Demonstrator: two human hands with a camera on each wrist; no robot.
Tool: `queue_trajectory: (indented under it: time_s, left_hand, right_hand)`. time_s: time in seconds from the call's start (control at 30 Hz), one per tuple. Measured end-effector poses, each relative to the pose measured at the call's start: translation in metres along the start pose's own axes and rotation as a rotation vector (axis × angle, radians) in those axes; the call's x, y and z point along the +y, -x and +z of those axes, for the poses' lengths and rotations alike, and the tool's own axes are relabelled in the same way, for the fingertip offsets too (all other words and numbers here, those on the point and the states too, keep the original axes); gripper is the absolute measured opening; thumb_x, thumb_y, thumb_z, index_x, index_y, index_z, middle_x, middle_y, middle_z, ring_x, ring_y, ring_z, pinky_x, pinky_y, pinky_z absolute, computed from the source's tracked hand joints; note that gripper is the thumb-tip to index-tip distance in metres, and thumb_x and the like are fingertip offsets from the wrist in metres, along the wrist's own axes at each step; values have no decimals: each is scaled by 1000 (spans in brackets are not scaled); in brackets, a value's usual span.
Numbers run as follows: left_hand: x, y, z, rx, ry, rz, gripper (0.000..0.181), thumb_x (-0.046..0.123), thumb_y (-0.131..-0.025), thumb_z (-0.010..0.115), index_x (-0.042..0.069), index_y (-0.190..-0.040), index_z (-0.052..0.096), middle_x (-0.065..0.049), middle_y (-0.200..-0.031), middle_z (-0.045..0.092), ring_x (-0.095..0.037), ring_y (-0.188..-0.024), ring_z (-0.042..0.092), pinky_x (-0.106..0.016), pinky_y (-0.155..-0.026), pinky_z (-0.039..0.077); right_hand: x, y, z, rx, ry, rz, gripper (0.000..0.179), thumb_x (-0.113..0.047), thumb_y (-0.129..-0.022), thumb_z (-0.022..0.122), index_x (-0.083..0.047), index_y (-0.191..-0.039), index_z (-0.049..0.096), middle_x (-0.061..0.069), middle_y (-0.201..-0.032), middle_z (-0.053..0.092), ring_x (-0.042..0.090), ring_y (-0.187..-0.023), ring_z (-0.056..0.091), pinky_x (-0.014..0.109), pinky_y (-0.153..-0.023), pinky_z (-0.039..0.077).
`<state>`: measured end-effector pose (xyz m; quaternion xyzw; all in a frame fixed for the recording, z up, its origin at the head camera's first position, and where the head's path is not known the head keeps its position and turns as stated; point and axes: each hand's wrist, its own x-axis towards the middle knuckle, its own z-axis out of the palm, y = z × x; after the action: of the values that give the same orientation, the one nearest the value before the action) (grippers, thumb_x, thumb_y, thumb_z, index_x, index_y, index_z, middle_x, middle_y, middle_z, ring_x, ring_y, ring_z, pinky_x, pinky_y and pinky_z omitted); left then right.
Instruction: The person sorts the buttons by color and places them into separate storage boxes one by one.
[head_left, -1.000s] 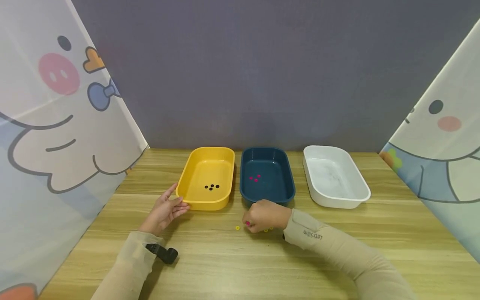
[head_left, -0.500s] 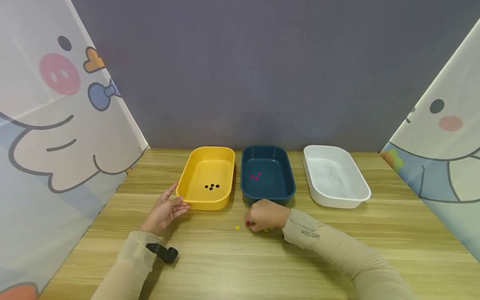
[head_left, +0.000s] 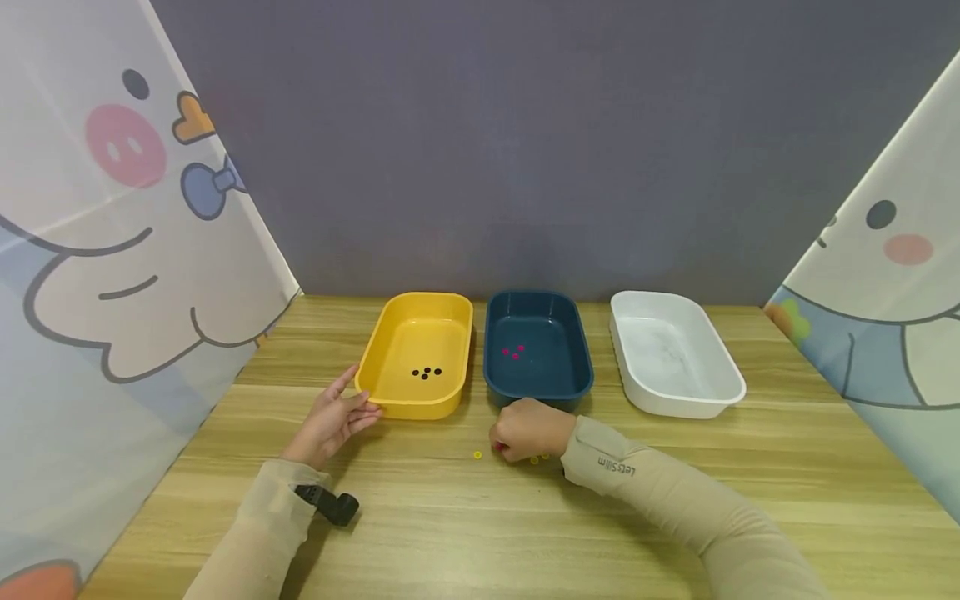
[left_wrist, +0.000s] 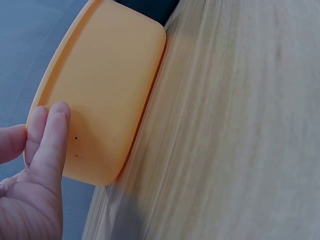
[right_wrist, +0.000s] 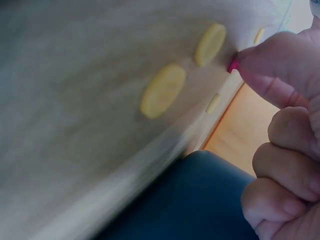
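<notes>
My left hand (head_left: pixel 330 423) holds the near left corner of the yellow tray (head_left: pixel 412 410), thumb at the rim and other fingers along the outer wall. Inside that tray lie several black buttons (head_left: pixel 425 372). Just in front of the dark blue tray (head_left: pixel 538 395), my right hand (head_left: pixel 531 428) pinches a pink button (right_wrist: pixel 233 65) between thumb and forefinger, low over the table; its remaining fingers are curled in. Yellow buttons (right_wrist: pixel 163 91) lie on the table around the right hand, one of them (head_left: pixel 477 455) to its left. Three pink buttons (head_left: pixel 515 356) rest in the blue tray.
A white tray (head_left: pixel 678 406) stands on the right of the wooden table (head_left: pixel 450 533). Behind the table rises a grey panel (head_left: pixel 480 150), with cartoon-printed sheets (head_left: pixel 97 250) at both sides. A black wrist camera (head_left: pixel 336 507) sits on the left sleeve.
The blue tray has shifted slightly away from me. My right hand stays nearly in place, with less of the pink button showing now. The left hand keeps its hold on the yellow tray.
</notes>
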<state>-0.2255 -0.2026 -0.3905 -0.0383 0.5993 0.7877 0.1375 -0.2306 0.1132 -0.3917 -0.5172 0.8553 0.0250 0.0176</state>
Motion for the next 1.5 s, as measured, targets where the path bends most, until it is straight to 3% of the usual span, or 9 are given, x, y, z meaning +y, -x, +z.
queue_trajectory:
  time_s: [0.5,0.7,0.97,1.5]
  left_hand:
    - [4,0,0,-7,-2,-9,67,0,-103,35,17,-155,-4,-3,-71,67,-12,-67,69,-23,-71,59]
    - [4,-1,0,-7,-2,-10,67,0,-103,35,17,-155,-5,-3,-70,67,-12,-67,69,-24,-71,59]
    - [2,-1,0,-4,-7,-26,68,1,-103,37,18,-155,-4,-4,-71,68,-12,-65,69,-24,-69,59]
    - [2,0,1,-3,-4,-19,67,1,-103,35,18,-155,-4,-3,-71,67,-12,-66,69,-23,-69,59]
  right_hand:
    - [3,1,0,42,53,-56,13,-5,-78,69,-16,-71,69,-10,-61,60,0,-49,45,13,-47,42]
    - [1,1,0,46,68,-13,17,-6,-77,69,-17,-65,63,-11,-55,49,2,-47,36,15,-43,36]
    - [-2,3,-1,28,65,19,37,-5,-76,68,-19,-56,40,-10,-53,26,5,-49,22,18,-44,17]
    - [0,4,-2,-1,5,4,33,-4,-76,67,-18,-57,43,-10,-53,28,5,-49,24,17,-45,18]
